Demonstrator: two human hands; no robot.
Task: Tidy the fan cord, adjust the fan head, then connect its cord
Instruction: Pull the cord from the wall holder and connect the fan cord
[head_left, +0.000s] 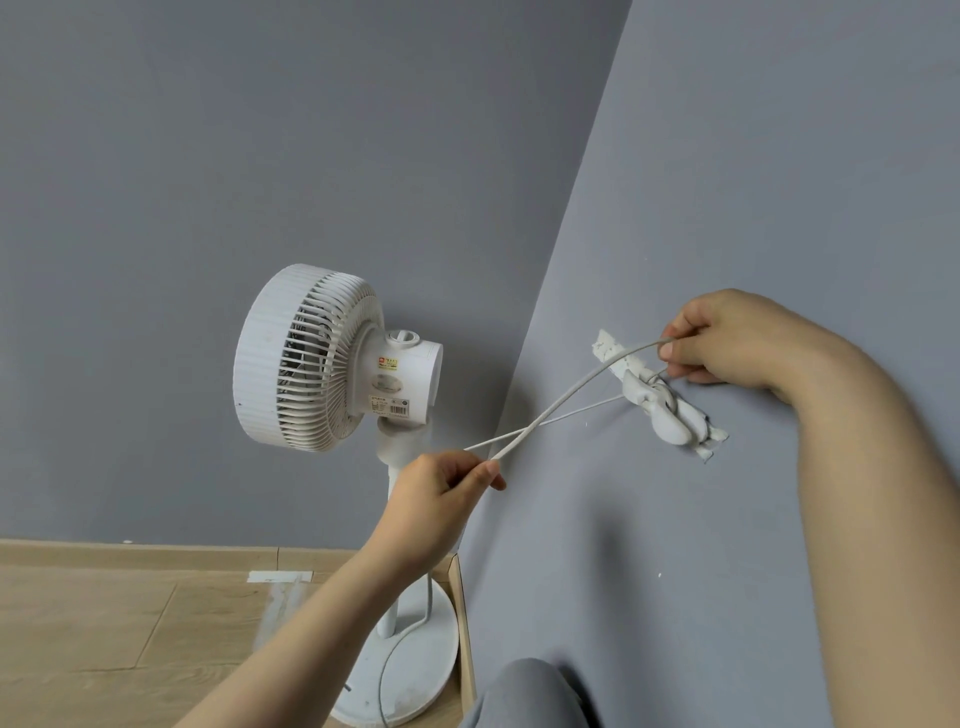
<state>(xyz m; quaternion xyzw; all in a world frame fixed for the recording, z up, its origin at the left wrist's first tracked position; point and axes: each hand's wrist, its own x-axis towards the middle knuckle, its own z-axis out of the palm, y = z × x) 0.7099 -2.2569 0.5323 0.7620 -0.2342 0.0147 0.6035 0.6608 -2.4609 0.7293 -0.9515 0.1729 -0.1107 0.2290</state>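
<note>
A white pedestal fan stands in the room corner, its head (311, 358) turned left and its round base (415, 670) on the floor. The fan's white cord (566, 395) runs in two crossing strands between my hands. My left hand (441, 493) pinches the strands near the fan's neck. My right hand (727, 338) pinches the cord's loop against the right wall. Just below that hand a white hook or clip (660, 405) is fixed to the wall on a taped strip, with the cord wound around it. More cord trails across the base.
Grey walls meet in a corner behind the fan. Wood-look floor (104, 623) lies to the left, with a white tape patch (280, 576) near the skirting. My grey-clad knee (524, 696) is at the bottom, close to the fan base.
</note>
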